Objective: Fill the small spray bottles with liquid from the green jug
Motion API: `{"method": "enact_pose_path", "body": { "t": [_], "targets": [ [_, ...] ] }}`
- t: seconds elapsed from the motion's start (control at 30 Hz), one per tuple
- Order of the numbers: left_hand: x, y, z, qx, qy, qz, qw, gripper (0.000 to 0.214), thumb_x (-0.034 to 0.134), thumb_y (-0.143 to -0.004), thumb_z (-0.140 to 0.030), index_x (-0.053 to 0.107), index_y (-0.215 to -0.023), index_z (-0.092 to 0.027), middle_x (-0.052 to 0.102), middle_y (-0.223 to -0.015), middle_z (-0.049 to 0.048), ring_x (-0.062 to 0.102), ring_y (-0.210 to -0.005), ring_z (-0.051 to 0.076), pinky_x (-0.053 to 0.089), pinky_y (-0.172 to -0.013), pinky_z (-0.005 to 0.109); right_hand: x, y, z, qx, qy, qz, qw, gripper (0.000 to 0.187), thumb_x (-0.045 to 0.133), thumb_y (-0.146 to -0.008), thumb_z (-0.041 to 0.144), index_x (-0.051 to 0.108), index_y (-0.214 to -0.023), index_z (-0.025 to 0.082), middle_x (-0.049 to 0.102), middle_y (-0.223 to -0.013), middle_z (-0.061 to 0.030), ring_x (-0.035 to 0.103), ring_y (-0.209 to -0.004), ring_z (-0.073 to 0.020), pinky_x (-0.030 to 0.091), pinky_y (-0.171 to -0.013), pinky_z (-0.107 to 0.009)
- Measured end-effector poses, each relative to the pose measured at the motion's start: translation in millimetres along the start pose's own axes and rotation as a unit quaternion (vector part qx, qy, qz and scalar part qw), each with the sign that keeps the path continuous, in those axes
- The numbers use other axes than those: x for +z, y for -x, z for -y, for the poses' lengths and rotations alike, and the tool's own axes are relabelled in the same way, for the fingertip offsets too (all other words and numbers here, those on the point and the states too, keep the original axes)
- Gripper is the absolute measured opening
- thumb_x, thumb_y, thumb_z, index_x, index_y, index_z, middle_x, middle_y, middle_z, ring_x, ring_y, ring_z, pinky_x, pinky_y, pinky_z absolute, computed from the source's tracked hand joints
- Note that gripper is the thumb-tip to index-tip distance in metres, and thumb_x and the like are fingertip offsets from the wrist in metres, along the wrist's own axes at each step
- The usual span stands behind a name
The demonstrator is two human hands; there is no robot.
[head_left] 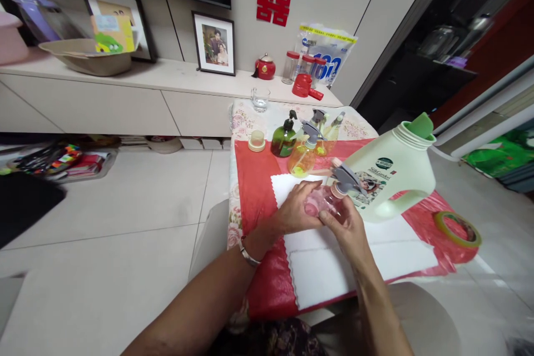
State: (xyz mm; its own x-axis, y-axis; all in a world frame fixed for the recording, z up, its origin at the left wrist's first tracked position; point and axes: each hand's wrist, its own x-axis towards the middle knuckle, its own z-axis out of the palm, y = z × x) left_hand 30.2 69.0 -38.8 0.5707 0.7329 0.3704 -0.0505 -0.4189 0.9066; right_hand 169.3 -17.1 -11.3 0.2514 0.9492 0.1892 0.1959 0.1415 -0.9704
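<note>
Between my two hands, a pink see-through spray bottle (329, 201) with a grey trigger head is held tilted above a white cloth (329, 264). My left hand (298, 208) grips it around the base end. Near its neck, my right hand (348, 225) has thumb and fingers closed on the side. Just beyond stands a large pale green detergent jug (392, 172), its mouth uncapped and a green spout showing. Behind my hands are an orange spray bottle (302, 159), a dark green pump bottle (283, 139) and a pale cap (256, 141).
Red plastic sheeting (256, 172) covers much of the table. A roll of yellowish tape (458, 229) lies at the right edge. A glass mug (261, 100) stands at the back, before a cabinet ledge (175, 82) with jars and frames.
</note>
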Motion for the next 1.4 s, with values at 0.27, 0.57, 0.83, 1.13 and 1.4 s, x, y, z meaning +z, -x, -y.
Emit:
{"method": "enact_pose_path", "body": {
  "t": [0.27, 0.57, 0.83, 1.13, 1.4],
  "targets": [
    [20.6, 7.7, -0.8, 0.058, -0.191, -0.108, 0.974, 0.074, 0.074, -0.068, -0.038, 0.053, -0.135, -0.017, 0.06, -0.125, 0.014, 0.053, -0.112, 0.033, 0.044, -0.099, 0.05, 16.2, 8.1, 9.2, 0.008, 0.098, -0.087, 0.991, 0.079, 0.083, -0.072, 0.047, 0.043, -0.136, 0.022, 0.056, -0.133, -0.0121, 0.058, -0.119, -0.0271, 0.05, -0.103, -0.045],
    [21.0, 11.9, 1.6, 0.174, -0.092, -0.084, 0.977, 0.105, 0.082, -0.068, -0.051, 0.026, -0.152, -0.022, 0.043, -0.138, 0.0162, 0.046, -0.127, 0.035, 0.041, -0.108, 0.053, -1.0, 13.2, 17.8, 0.0, 0.064, -0.137, 0.989, 0.075, 0.085, -0.069, 0.046, 0.051, -0.13, 0.02, 0.058, -0.131, -0.0126, 0.059, -0.118, -0.0286, 0.052, -0.101, -0.046],
    [26.0, 14.4, 8.7, 0.107, 0.017, 0.027, 0.994, 0.128, 0.072, -0.054, -0.084, 0.018, -0.154, -0.026, 0.036, -0.14, 0.0193, 0.052, -0.116, 0.034, 0.049, -0.098, 0.056, -57.7, 27.4, 54.3, 0.005, -0.062, -0.117, 0.991, 0.073, 0.083, -0.073, 0.034, 0.051, -0.138, 0.026, 0.054, -0.138, -0.0115, 0.054, -0.125, -0.0327, 0.052, -0.102, -0.051],
    [25.3, 16.4, 8.8, 0.055, -0.011, 0.101, 0.993, 0.062, 0.072, -0.085, -0.042, 0.044, -0.139, -0.028, 0.047, -0.135, 0.0118, 0.054, -0.116, 0.027, 0.053, -0.096, 0.048, -113.1, 34.6, 96.1, -0.024, -0.069, -0.153, 0.986, 0.058, 0.082, -0.072, 0.033, 0.064, -0.126, 0.025, 0.062, -0.125, -0.0107, 0.062, -0.114, -0.0307, 0.058, -0.092, -0.044],
    [26.6, 14.9, 11.8, 0.023, -0.063, 0.107, 0.992, 0.042, 0.056, -0.081, -0.016, 0.056, -0.122, -0.024, 0.06, -0.119, 0.0083, 0.062, -0.097, 0.02, 0.057, -0.088, 0.04, -179.7, 9.5, 102.4, -0.035, -0.025, -0.245, 0.969, 0.061, 0.088, -0.062, 0.032, 0.066, -0.119, 0.025, 0.066, -0.11, -0.0069, 0.067, -0.097, -0.0233, 0.059, -0.083, -0.033]
  ]
}}
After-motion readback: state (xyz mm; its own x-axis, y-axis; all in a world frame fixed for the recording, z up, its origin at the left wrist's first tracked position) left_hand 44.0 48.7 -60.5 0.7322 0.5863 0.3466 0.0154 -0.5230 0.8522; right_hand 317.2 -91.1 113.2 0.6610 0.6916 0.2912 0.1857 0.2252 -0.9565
